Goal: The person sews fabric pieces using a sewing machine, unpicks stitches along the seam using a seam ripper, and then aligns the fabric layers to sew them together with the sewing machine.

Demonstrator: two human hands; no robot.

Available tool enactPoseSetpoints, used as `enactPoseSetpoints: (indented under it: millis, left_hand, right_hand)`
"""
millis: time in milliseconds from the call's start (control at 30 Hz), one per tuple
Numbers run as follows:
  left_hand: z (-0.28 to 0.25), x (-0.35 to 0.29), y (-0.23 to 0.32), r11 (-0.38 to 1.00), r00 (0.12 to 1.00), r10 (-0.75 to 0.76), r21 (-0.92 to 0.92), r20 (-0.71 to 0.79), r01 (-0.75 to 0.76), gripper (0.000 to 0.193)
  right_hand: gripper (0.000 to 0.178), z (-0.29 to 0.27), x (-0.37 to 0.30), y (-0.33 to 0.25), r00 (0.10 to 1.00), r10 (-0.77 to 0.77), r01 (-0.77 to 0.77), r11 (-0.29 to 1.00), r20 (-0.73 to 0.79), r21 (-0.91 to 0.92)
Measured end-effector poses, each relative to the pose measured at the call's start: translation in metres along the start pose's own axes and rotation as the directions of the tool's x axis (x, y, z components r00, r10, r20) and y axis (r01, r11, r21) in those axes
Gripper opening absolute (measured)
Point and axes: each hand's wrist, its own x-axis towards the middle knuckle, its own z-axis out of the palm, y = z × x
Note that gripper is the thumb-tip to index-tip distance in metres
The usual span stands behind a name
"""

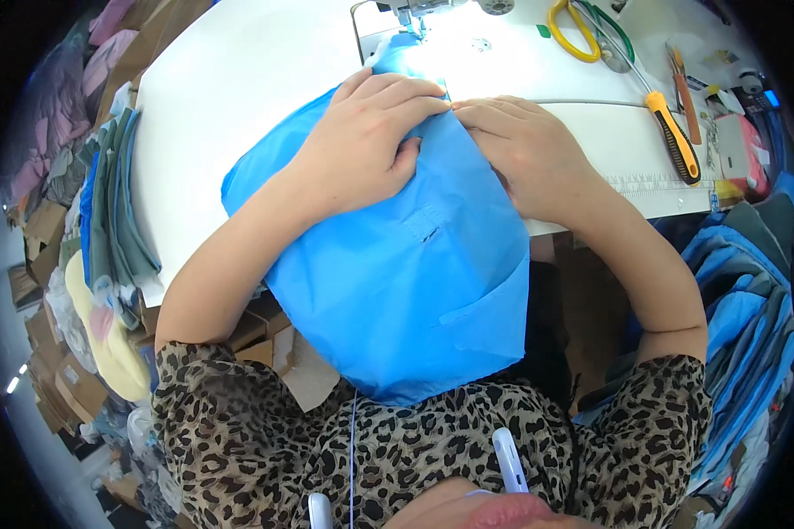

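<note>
A blue fabric piece (388,300) runs from under the sewing machine's needle area (412,33) over the table edge and down against my front. A small stitched patch with a dark slit shows near its middle, and a slanted seam lies lower right. My left hand (366,141) rests on top of the cloth, its bent fingers gripping close to the right edge. On that same edge, my right hand (529,150) pinches the fabric between thumb and fingers. The fingertips of both hands nearly meet just in front of the machine foot. Cloth beneath my left palm is hidden.
On the white table (212,79), yellow-handled scissors (575,35), a screwdriver (673,137) and a ruler strip (648,187) lie to the right. Folded grey-green fabrics (119,203) hang at the left edge. Blue and grey garments (741,300) are piled at the right.
</note>
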Motion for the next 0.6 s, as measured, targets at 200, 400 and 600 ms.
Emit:
enactPoseSetpoints:
  millis: [200, 400, 600]
  left_hand:
    - [0.010, -0.001, 0.009, 0.997, 0.997, -0.063, 0.043, -0.042, 0.065, 0.041]
    - [0.007, -0.003, 0.007, 0.989, 0.992, -0.125, 0.078, -0.009, 0.125, 0.039]
    - [0.012, 0.007, -0.010, 0.984, 0.994, -0.097, 0.147, -0.046, 0.103, 0.041]
  right_hand:
    - [0.017, -0.007, -0.001, -0.002, 0.996, -0.007, 0.025, 0.978, 0.086, -0.206]
    - [0.016, -0.002, 0.001, -0.010, 0.996, 0.077, -0.067, 0.981, 0.051, -0.181]
    - [0.018, 0.000, 0.014, 0.005, 0.994, 0.083, -0.067, 0.976, 0.072, -0.208]
